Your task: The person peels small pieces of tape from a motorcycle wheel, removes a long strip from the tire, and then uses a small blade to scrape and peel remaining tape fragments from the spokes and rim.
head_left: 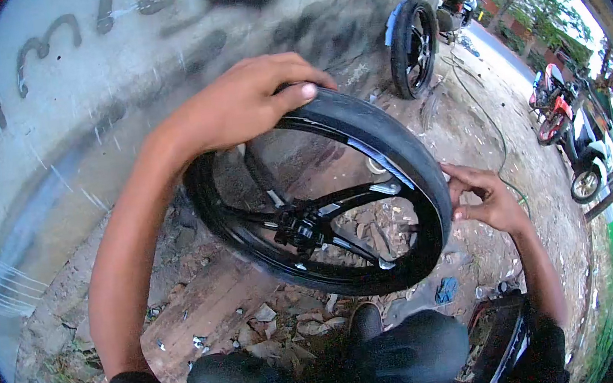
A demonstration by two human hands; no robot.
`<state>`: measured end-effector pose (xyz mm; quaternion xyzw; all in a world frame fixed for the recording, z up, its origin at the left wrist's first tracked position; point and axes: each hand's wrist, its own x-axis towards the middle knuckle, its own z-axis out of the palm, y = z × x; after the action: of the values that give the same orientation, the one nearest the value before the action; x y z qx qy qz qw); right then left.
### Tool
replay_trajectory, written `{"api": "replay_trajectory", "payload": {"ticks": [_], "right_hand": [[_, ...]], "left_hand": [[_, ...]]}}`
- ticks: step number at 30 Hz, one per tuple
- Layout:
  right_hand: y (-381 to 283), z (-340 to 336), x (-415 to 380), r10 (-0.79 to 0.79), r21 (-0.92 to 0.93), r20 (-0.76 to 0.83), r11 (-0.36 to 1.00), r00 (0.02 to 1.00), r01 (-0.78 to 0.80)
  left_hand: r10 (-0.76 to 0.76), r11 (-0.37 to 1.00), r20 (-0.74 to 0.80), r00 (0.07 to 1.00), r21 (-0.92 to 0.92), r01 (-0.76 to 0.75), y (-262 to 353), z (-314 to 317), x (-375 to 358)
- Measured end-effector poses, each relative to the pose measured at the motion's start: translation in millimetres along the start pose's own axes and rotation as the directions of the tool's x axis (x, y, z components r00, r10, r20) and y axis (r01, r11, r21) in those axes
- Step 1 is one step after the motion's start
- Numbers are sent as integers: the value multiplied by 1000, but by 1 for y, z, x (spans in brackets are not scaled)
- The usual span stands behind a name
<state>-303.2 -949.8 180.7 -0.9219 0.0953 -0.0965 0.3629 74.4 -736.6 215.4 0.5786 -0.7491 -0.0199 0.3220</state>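
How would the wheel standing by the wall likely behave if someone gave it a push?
The wheel by the wall would probably roll, since it stands upright on its round tyre. Pushed sideways, it could tip, as the tyre looks narrow for its height. It should feel stiff, judging by the rigid-looking spokes.

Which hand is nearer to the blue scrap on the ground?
Right. The right hand is at the tyre's right side, above the blue scrap; the left hand is farther off, on the tyre's upper part.
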Motion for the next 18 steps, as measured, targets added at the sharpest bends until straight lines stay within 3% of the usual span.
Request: {"api": "replay_trajectory", "payload": {"ticks": [1,5,9,12,16,18], "right_hand": [[-1,0,-3,-31,-12,24,999,999,31],[-16,10,-29,83,4,88,997,993,-83],[-42,30,-54,-92,-110,150,988,984,109],[-60,51,-59,-204,-72,141,974,969,215],[-96,63,-50,-259,-290,251,899,932,328],[-115,64,-34,-359,-399,314,790,879,465]], "left_hand": [[1,1000,28,1000,-22,0,0,1,4],[138,989,93,986,-63,-133,2,5,15],[270,958,113,956,-129,-256,15,14,19],[284,953,163,945,-157,-259,25,17,22],[269,947,192,944,-232,-223,26,16,22],[243,942,194,950,-281,-184,25,13,19]]}}
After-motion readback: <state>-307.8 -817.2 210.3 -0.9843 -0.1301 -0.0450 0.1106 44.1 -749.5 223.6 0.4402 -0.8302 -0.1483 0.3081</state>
